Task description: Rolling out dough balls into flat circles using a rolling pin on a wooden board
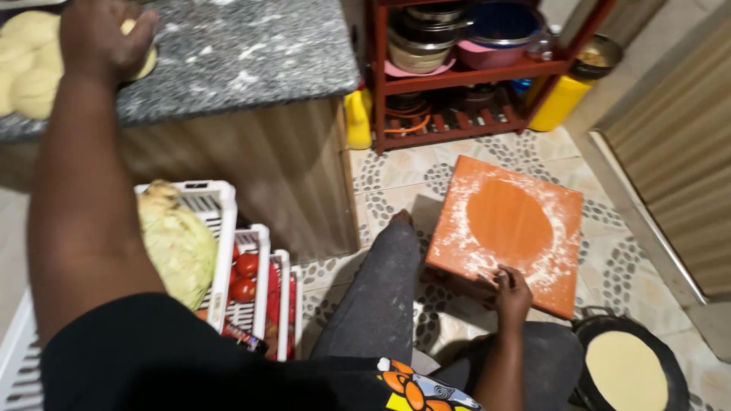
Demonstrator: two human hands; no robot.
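My left hand [103, 34] reaches up to the grey speckled counter [244, 53] and closes around a pale dough ball [145, 65], next to several more dough balls [27, 61] at the counter's left end. My right hand [512, 293] rests on the near edge of a flour-dusted orange board [510, 228] lying on the patterned floor tiles, fingers curled on its rim. I sit on the floor with one leg in grey trousers [384, 289] stretched toward the counter.
White crates [221, 221] at my left hold a cabbage [179, 243] and tomatoes [245, 275]. A black pan with a flat dough round [626, 371] sits at lower right. A red rack [457, 76] holds stacked pots, with yellow containers [560, 103] beside it.
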